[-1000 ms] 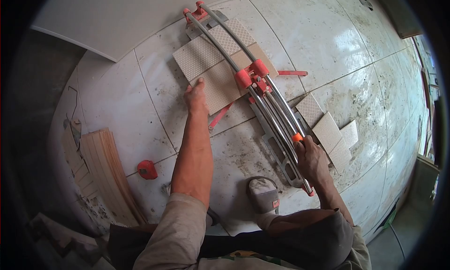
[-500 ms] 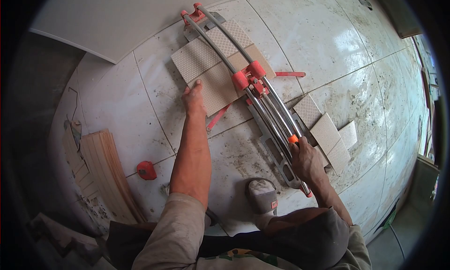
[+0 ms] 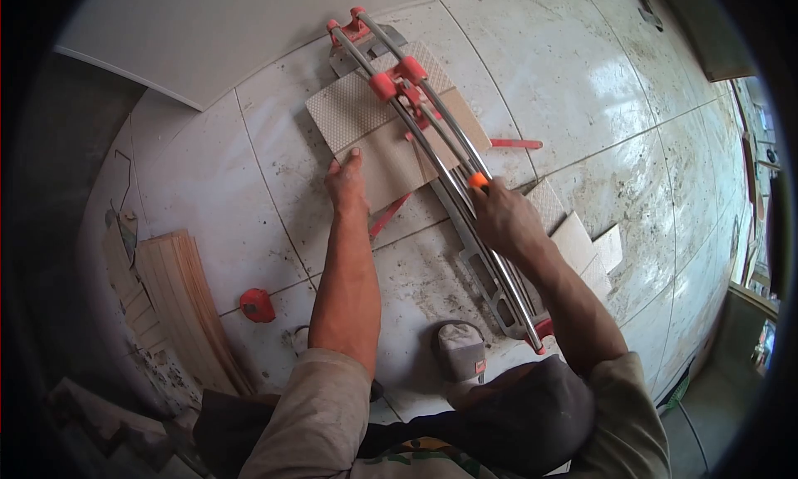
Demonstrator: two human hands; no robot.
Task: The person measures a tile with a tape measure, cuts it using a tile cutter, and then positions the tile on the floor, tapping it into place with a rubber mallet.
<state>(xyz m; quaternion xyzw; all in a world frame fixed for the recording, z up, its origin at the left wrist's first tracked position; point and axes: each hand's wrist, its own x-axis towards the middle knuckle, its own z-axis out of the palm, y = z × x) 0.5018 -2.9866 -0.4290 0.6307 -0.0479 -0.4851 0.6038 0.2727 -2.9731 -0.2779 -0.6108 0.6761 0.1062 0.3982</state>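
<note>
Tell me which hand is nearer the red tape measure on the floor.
Left. The left hand presses the tile's near edge, up and right of the red tape measure. The right hand holds the cutter handle, farther right.

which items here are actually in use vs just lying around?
In use:
tile cutter
cutter handle, gripped by right hand
tile under the rails, pressed by left hand

Lying about:
cut tile pieces
tape measure
stacked strips

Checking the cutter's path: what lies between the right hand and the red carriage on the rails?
Head view: only the handle bar and rails over the tile separate right hand from carriage.
</note>
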